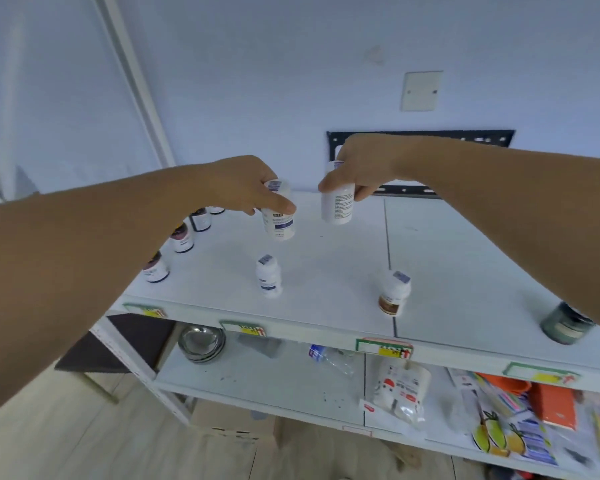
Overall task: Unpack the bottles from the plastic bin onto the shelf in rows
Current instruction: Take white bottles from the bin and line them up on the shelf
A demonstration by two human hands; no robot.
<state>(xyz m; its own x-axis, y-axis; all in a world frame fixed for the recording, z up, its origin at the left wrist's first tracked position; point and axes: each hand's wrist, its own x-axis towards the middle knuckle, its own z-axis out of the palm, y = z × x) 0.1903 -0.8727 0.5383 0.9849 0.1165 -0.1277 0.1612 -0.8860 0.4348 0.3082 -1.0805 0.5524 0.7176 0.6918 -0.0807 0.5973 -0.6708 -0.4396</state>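
Observation:
My left hand (243, 183) grips a white bottle with a blue label (279, 220) from above, near the back of the white top shelf (326, 265). My right hand (357, 168) holds a second white bottle (337, 206) just to its right, also from the top. A small white bottle (268, 276) stands alone in the middle. Another white bottle with a brown label (392, 296) stands near the front edge. A row of dark-capped bottles (182, 237) runs along the left side, partly hidden by my left forearm. The plastic bin is out of view.
A dark grey jar (565, 323) sits at the shelf's right front, by my right forearm. The lower shelf holds steel bowls (201, 342), a lying clear bottle (333, 358), a white pouch (400, 389) and colourful packets (520, 420). A black bracket (471, 138) is on the wall behind.

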